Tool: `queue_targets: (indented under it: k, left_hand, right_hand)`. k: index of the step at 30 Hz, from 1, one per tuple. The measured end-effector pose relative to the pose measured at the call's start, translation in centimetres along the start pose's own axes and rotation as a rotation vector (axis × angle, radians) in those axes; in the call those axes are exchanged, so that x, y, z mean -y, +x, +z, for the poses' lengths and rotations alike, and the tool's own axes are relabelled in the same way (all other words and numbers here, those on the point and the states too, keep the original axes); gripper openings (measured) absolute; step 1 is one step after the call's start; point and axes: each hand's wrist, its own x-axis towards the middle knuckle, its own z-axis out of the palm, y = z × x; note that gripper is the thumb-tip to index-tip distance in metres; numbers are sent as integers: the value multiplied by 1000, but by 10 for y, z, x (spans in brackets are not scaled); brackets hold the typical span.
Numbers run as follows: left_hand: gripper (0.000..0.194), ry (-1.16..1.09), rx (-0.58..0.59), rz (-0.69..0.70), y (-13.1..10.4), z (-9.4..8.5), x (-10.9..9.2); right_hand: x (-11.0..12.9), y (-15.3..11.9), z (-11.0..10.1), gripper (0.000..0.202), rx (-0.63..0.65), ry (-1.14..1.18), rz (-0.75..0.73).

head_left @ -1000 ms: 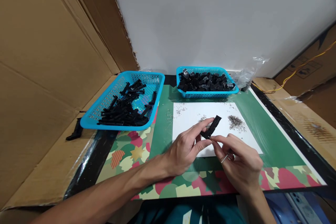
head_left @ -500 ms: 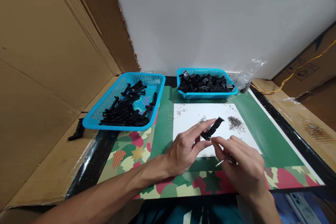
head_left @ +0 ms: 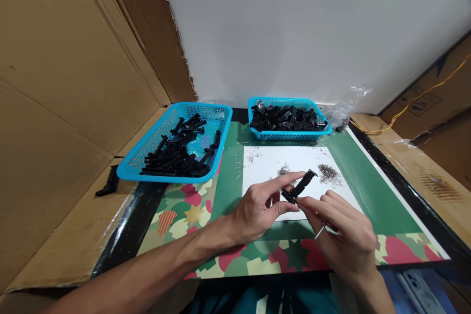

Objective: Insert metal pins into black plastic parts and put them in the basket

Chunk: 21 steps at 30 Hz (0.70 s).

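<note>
My left hand (head_left: 259, 208) is closed on an L-shaped black plastic part (head_left: 303, 184), gripping its lower end between thumb and fingers, with the long arm pointing up and right. Against that same lower end rest the pinched thumb and index fingertips of my right hand (head_left: 340, 228); whatever tiny thing may be between them is hidden. A thin metal rod (head_left: 319, 232) pokes out from within my right hand, its other end covered by the fingers. Beneath both hands lies a white sheet (head_left: 253, 176) bearing small piles of tiny metal pieces (head_left: 329, 174).
A blue basket (head_left: 138, 154) of long black parts stands left; another blue basket (head_left: 290, 135) of short black pieces is at the back. One black part (head_left: 109, 181) lies left on cardboard. A clear plastic bag (head_left: 342, 113) sits back right; a phone (head_left: 419, 287) is lower right.
The black part has shifted slightly right and down in my left hand. My right hand has moved a little right, and the metal rod now sticks out at a steeper angle.
</note>
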Motion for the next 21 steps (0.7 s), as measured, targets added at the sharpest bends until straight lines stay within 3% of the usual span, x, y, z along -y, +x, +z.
queue_targets:
  k: [5, 13, 17, 21]
  left_hand:
    - [66, -196, 8, -211, 5, 0, -4]
    - [63, -374, 116, -412, 6, 2, -14]
    - [63, -416, 192, -425, 3, 2, -13]
    - [57, -347, 203, -333, 6, 1, -13]
  right_hand:
    - [-5, -3, 1, 29, -12, 37, 33]
    - [-9, -1, -4, 21, -4, 51, 67]
    - [-13, -1, -7, 21, -37, 50, 88]
    - [-18, -2, -11, 20, -48, 43, 72]
